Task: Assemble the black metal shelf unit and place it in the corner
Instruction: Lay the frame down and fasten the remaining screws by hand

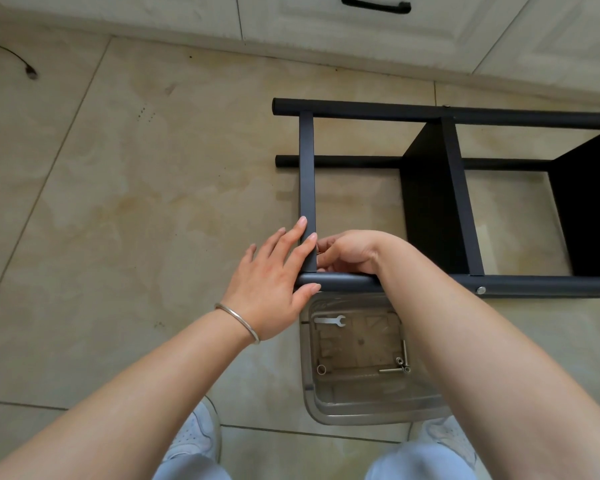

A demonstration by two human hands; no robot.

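The black metal shelf unit lies on its side on the tiled floor, running off the right edge, with two black shelf boards between its round posts. My left hand rests with straight fingers on the end crossbar, its thumb against the near round post. My right hand is curled at the inner corner where that crossbar meets the post. What its fingertips hold is hidden.
A clear plastic tray sits on the floor just under the near post, holding a flat wrench, bolts and a washer. Cream cabinet fronts run along the far side. My shoes show at the bottom edge.
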